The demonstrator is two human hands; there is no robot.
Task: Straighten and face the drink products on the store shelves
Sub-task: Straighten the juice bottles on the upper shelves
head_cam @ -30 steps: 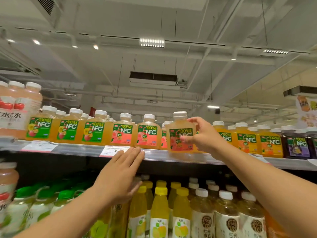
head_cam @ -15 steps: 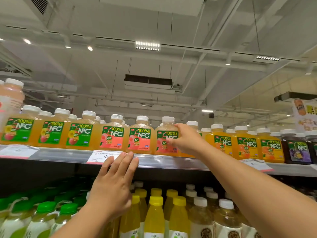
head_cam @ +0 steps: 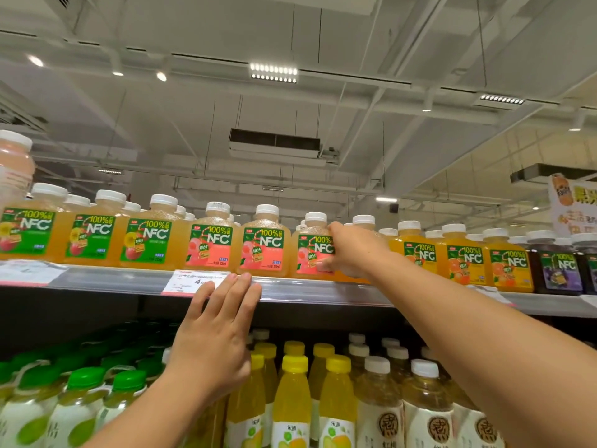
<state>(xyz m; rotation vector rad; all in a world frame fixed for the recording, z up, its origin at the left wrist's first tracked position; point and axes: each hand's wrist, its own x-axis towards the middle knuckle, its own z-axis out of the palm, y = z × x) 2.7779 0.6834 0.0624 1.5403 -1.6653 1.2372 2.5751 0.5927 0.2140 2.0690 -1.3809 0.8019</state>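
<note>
My left hand [head_cam: 213, 344] lies flat, fingers straight against the grey metal shelf edge [head_cam: 307, 291]. Farther up, my right hand [head_cam: 350, 252] grips the pink-labelled, white-capped plastic peach juice bottle [head_cam: 311, 250], upright on the top shelf, label facing me.

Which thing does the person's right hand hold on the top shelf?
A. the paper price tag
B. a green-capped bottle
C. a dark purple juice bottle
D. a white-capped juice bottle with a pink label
D: the right hand wraps its fingers round the white-capped juice bottle with a pink label, third of the pink-labelled row, standing upright at the front of the grey metal top shelf.
</note>
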